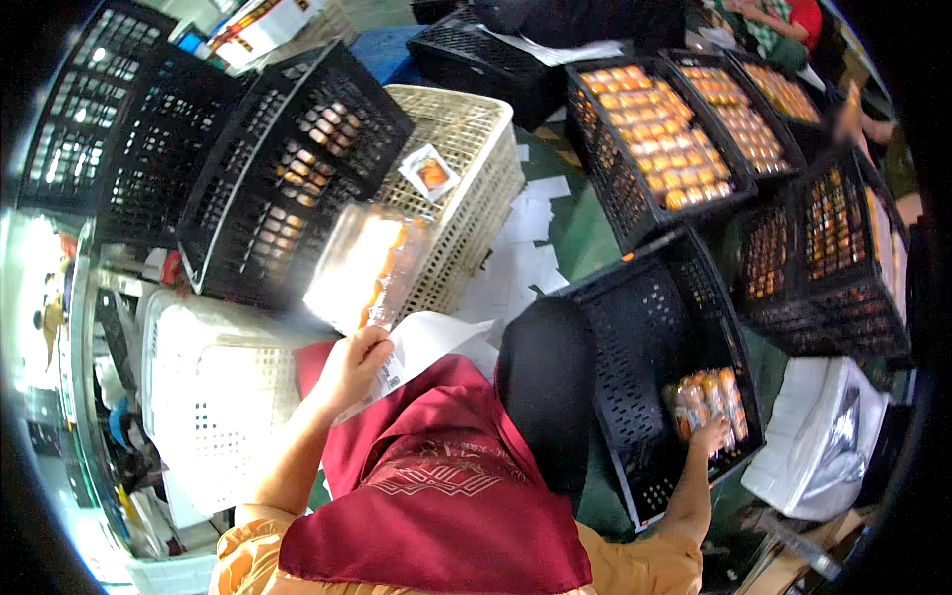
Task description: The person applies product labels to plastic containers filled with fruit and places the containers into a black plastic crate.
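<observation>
My left hand point(355, 369) is closed on the near end of a clear plastic pack point(367, 268) with orange-brown pieces inside; the pack is partly smeared by glare and motion. Against the same hand lies a white paper sheet point(426, 347) with printed labels, reaching over my lap. Down to the right, my right hand point(708, 436) grips the near edge of clear-wrapped packs point(710, 397) of orange-brown food pieces. Those packs are at the near right end of a black plastic crate point(635, 332). The fingertips are partly hidden against the wrapping.
A cream basket point(476, 188) bears a small square packet point(430, 173). Left of it, a tilted black crate point(297, 169) holds more packs. Full black crates point(620, 213) stand at the far right, near another person's hand point(848, 119). A white bag point(813, 436) sits right; papers point(521, 258) litter the floor.
</observation>
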Motion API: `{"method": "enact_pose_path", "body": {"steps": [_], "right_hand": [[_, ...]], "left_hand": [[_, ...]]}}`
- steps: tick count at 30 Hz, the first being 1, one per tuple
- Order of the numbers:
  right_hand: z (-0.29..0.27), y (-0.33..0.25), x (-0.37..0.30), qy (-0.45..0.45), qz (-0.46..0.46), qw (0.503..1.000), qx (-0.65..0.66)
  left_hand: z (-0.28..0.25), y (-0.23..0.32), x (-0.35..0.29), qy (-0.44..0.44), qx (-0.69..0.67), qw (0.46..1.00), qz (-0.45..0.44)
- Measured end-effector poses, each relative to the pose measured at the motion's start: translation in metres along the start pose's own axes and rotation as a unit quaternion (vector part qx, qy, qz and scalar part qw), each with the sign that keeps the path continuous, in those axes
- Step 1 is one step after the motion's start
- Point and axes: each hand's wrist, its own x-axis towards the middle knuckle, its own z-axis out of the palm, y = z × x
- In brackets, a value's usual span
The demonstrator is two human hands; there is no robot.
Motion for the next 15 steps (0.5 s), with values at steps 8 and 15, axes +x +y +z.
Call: {"method": "enact_pose_path", "body": {"steps": [8,15], "right_hand": [[-0.188,-0.227,-0.05,0.046,-0.388,0.739,0.549],[-0.375,-0.386,-0.283,-0.297,-0.839,0.355,0.286]], "left_hand": [[0.002,-0.031,0.013,-0.005,0.034,0.999,0.036],[-0.02,-0.036,0.009,0.018,0.061,0.96,0.274]]}}
